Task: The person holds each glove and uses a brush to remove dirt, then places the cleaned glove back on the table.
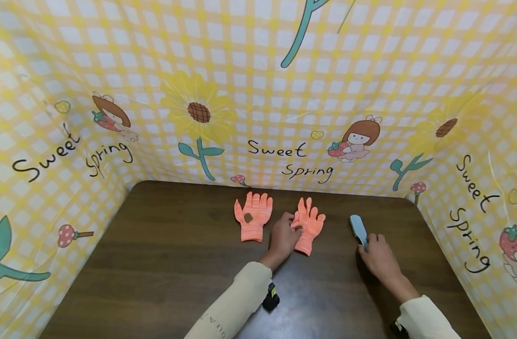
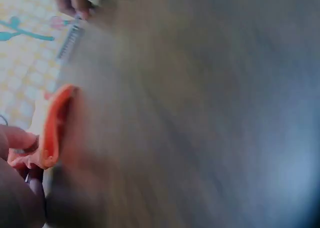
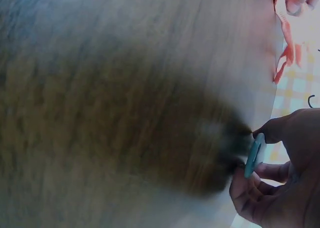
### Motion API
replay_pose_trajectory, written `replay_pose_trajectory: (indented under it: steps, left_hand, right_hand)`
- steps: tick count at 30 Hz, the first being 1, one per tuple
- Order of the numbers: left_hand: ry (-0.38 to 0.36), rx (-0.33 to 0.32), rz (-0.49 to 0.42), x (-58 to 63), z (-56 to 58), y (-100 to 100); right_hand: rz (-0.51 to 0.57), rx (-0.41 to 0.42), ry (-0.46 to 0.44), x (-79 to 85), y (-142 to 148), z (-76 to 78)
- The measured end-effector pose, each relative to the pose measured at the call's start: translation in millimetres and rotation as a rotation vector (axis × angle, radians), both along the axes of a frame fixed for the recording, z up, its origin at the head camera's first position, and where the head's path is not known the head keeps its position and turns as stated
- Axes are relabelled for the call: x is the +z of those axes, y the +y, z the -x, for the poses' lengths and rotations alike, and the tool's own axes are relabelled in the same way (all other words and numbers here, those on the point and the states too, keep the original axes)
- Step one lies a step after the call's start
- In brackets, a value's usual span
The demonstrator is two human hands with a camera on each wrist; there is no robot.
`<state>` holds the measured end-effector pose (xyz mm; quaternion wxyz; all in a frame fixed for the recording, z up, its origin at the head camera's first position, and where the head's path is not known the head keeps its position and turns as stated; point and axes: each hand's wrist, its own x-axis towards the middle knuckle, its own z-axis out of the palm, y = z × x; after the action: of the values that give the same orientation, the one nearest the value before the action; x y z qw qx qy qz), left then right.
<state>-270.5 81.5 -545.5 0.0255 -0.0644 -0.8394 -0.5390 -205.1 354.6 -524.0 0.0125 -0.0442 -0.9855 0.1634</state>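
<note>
Two orange knitted gloves lie on the table. The left glove (image 1: 253, 230) has a brown patch near its palm. At the right glove (image 1: 310, 230), my left hand (image 1: 285, 238) pinches the side near the thumb; the left wrist view shows the glove's open cuff (image 2: 56, 128) beside my thumb and fingers. Farther right, my right hand (image 1: 380, 256) holds a light blue brush (image 1: 357, 227) by its handle, head pointing away from me. Its bristles show faintly in the left wrist view. The teal handle end (image 3: 254, 155) sits between thumb and fingers in the right wrist view.
The dark wooden table (image 1: 177, 263) meets a yellow checked cloth (image 1: 266, 103) at its back and sides. Dark wrist cameras are strapped below both sleeves, one showing as a black box (image 1: 271, 297).
</note>
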Motion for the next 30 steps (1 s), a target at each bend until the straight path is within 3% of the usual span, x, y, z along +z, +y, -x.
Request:
replay_pose_trajectory:
  steps: [2, 5, 7, 10, 14, 20, 25, 30]
  left_hand:
    - [-0.14, -0.025, -0.256, 5.4, -0.5, 1]
    - [-0.397, -0.05, -0.752, 18.2, 0.0, 1]
    - [-0.542, -0.043, -1.028, 26.0, -0.1, 2]
    - [-0.656, -0.034, -1.233, 35.3, -2.5, 3]
    - [-0.69, -0.092, -1.277, 44.0, -7.5, 5]
    - [-0.617, -0.175, -1.239, 55.6, -12.6, 1]
    - [-0.583, -0.217, -1.19, 59.0, -12.2, -10]
    - [-0.618, -0.232, -1.207, 55.7, -10.3, -18]
  right_hand:
    - [0.011, -0.008, -0.006, -1.4, 0, 0.9]
    - [0.027, -0.02, -0.012, -3.7, 0, 2.4]
    - [0.033, -0.025, -0.006, -5.8, 0, 2.8]
    - [0.035, -0.023, 0.024, -8.7, 0, 2.4]
    - [0.065, -0.023, 0.083, -11.5, -3, 0.3]
    - [0.146, -0.037, 0.189, -6.8, -15, -4.8]
    - [0.226, -0.013, 0.239, 19.4, -33, -11.4]
    - [0.304, 0.062, 0.261, 46.4, -62, -21.4]
